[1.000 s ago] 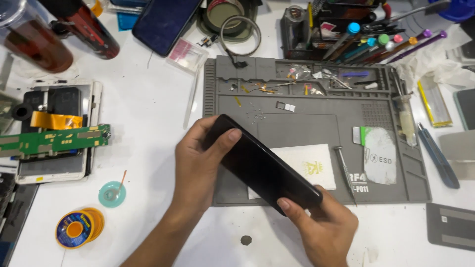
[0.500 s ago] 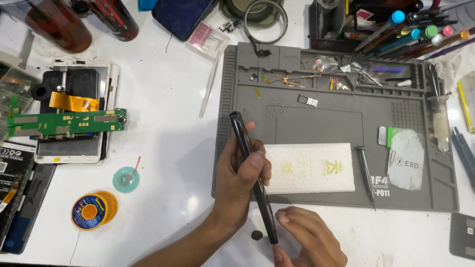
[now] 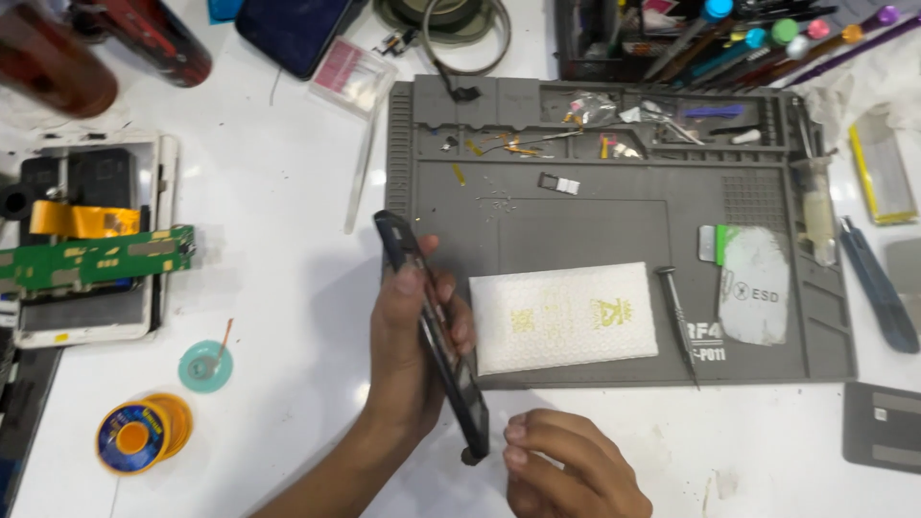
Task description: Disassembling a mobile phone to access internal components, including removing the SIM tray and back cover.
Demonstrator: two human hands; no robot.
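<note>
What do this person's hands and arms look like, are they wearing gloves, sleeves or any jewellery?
Both are bare. The left hand has no glove, ring or watch that shows, and its forearm runs uncovered to the bottom edge of the picture with no sleeve in view. The right hand is also ungloved and ringless; only the hand and fingers show, with short, plain nails, so its wrist and arm cannot be judged.

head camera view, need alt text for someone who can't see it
A person's left hand holds a dark phone on edge over a white table, while the right hand rests by its lower end. Beside them a grey repair mat carries a white pad, a screwdriver and small parts.
</note>
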